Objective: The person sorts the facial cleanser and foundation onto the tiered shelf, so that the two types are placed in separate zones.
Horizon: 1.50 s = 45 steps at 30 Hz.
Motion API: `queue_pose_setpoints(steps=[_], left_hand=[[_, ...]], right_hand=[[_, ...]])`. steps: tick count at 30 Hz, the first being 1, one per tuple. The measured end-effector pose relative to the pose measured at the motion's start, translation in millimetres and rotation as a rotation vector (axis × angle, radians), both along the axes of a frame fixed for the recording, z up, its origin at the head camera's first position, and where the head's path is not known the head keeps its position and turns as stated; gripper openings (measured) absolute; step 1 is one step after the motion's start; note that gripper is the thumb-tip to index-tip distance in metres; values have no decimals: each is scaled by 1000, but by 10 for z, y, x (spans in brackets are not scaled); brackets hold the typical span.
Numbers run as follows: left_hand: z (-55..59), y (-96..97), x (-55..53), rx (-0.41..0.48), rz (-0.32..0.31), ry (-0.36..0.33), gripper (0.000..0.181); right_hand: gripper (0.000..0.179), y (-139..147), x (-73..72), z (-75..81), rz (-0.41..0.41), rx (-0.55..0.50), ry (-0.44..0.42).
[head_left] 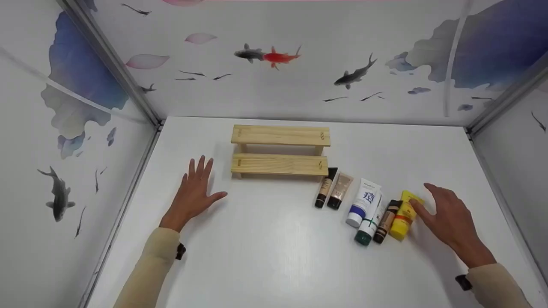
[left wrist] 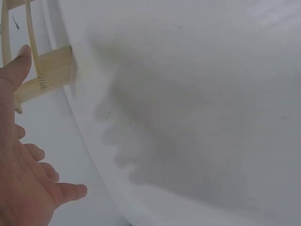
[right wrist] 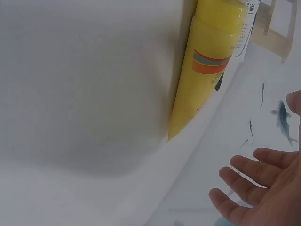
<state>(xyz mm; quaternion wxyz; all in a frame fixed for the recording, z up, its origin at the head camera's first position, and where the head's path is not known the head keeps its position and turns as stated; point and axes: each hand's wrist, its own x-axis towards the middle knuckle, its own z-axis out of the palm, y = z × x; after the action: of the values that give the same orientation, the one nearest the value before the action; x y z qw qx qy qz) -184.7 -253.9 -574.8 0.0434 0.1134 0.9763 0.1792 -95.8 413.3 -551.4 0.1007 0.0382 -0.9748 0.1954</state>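
My left hand [head_left: 193, 194] is spread over the white table, left of a two-step wooden rack [head_left: 280, 164], and holds nothing. At the right, my right hand [head_left: 449, 216] hovers beside a yellow tube [head_left: 404, 217], its thumb overlapping the tube in the head view. In the right wrist view the yellow tube [right wrist: 204, 61] lies on its side and the fingers stay apart from it. Left of it lie a brown tube with a black cap [head_left: 386, 222], a white tube with a green cap [head_left: 369, 222] and a white tube with a blue band [head_left: 362, 203].
Two more cosmetic tubes lie near the rack's right front corner: a slim beige one with black ends [head_left: 325, 188] and a wider beige tube [head_left: 341, 190]. Printed panels with fish wall in the table [head_left: 265, 256] at the back and sides.
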Motion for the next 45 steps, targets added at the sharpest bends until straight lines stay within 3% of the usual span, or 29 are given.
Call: queue_pose_setpoints(steps=[9,16,26,33,38,45], left_hand=[[-74,134,-20,179,24,-20,115],[-126,284,-92,245,42,-37,116],[-302,451,-188,448,157,-99,103],[-398,574,-253,598,204,-27,90],[-426,643,-277,595,236,-4,87],[-441,700,-307,623,272,40,80]], right_hand=[[68,-55,97,-124,-58,-27,-84],[68,-71,162,-223,-79,-44,-103],[69,-67,180,-318,-94,-82,-157],[74,-75,174,-380,-134,-152,-221],[79,-29,156,-422,-157,-167,-260],[91,2,116,-442,-222,-283,-361]])
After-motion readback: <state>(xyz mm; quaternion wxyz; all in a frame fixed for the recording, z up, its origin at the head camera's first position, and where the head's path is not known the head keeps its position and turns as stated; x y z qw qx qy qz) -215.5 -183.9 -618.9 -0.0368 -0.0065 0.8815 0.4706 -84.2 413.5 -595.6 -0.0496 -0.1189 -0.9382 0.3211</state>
